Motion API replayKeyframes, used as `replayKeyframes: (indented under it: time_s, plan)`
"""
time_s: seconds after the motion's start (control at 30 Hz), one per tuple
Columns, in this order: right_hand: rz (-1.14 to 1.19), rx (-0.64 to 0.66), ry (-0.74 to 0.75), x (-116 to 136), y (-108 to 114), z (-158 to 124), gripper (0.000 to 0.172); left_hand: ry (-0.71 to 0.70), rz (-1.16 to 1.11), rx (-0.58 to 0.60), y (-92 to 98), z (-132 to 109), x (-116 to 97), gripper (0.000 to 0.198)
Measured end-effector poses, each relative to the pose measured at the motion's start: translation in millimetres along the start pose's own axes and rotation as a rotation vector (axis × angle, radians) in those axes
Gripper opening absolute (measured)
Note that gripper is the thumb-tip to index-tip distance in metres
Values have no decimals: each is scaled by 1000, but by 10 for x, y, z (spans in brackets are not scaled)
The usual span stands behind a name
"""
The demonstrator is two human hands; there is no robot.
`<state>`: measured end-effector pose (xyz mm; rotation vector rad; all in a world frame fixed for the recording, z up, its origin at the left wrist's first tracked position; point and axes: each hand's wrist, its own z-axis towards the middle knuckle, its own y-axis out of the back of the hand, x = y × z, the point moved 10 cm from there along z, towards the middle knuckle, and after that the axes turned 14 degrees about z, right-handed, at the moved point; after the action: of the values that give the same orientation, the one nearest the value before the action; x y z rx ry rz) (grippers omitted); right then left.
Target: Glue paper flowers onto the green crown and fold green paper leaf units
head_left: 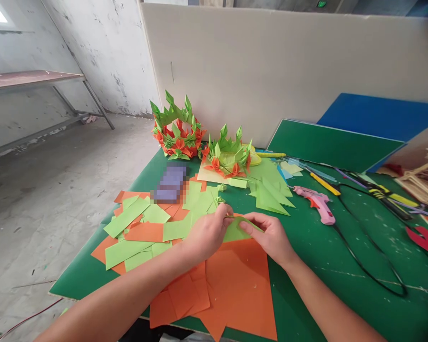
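Between my two hands is a small piece of green paper (237, 229), slightly bent. My left hand (211, 230) pinches its left end, fingers closed. At the other end my right hand (269, 233) grips it between thumb and fingers. Below my hands lies a large orange sheet (240, 280). Many green and orange paper strips (128, 218) are piled to the left, partly hidden by my left forearm. Two folded-paper crowns stand further back: a taller green and orange crown (178, 135) and a lower crown (231, 156).
A pink glue gun (317, 204) with a black cord lies on the green table (306, 285) to the right. Beyond it are a yellow cutter (324, 184), yellow-handled pliers (388, 194) and a red shape (426, 242). A pale board (271, 71) stands behind.
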<state>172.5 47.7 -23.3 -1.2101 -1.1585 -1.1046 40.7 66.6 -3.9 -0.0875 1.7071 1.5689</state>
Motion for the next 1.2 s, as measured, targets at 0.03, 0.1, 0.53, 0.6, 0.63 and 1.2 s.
replayKeyframes:
  time_s: [0.03, 0.1, 0.53, 0.6, 0.63, 1.2]
  plan:
    - [-29, 11, -22, -21, -14, -2, 26, -3, -26, 7, -20, -1, -4, 18]
    - [-70, -19, -17, -10, 15, -5, 29, 27, -101, 2, -34, 5, 36, 29]
    - [-167, -173, 118, 133, 135, -29, 28, 232, -397, 351, -276, -26, 222, 40]
    - [-162, -220, 121, 116, 247, -13, 28, 214, -355, 323, -204, 7, 251, 43]
    - [-156, -254, 123, 110, 325, -6, 29, 205, -342, 295, -153, 29, 269, 43]
    - [38, -502, 156, 20, 774, 1, 33, 189, -504, -7, 170, 126, 314, 37]
